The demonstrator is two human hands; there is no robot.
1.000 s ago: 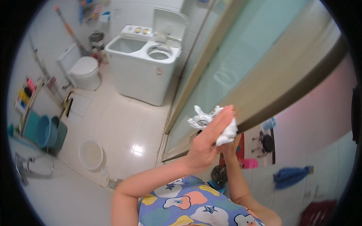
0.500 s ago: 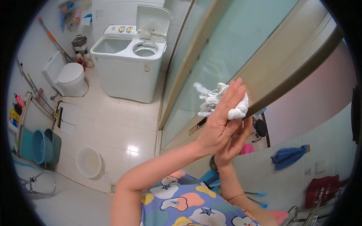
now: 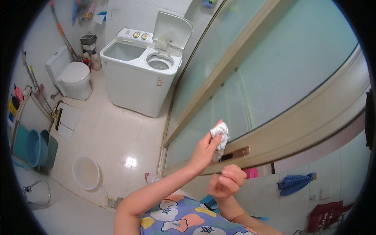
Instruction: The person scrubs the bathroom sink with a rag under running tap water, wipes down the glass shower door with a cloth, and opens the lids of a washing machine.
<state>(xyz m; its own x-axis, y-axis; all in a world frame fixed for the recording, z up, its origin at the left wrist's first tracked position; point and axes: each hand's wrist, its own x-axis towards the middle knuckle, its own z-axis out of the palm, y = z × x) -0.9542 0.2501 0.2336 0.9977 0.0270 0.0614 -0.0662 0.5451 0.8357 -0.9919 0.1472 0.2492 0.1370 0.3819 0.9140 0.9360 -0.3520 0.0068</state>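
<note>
My left hand (image 3: 204, 152) is closed on a crumpled white cloth (image 3: 220, 137). The cloth is against or just in front of the frosted glass door (image 3: 282, 90), near its metal handle plate (image 3: 237, 153). Just below that plate, my right hand (image 3: 226, 181) is curled into a loose fist. It shows nothing between its fingers and sits a little apart from the door frame (image 3: 290, 137).
A twin-tub washing machine (image 3: 133, 86) with one lid raised stands ahead, left of the door. Further left are a toilet (image 3: 74, 78), a white basin (image 3: 86, 173) on the tiled floor and blue tubs (image 3: 37, 148). A blue towel (image 3: 295, 184) hangs at right.
My left hand has come down and left with the cloth, from the door's edge to near the handle plate. My right hand has left the door's edge and curled up. More door glass shows.
</note>
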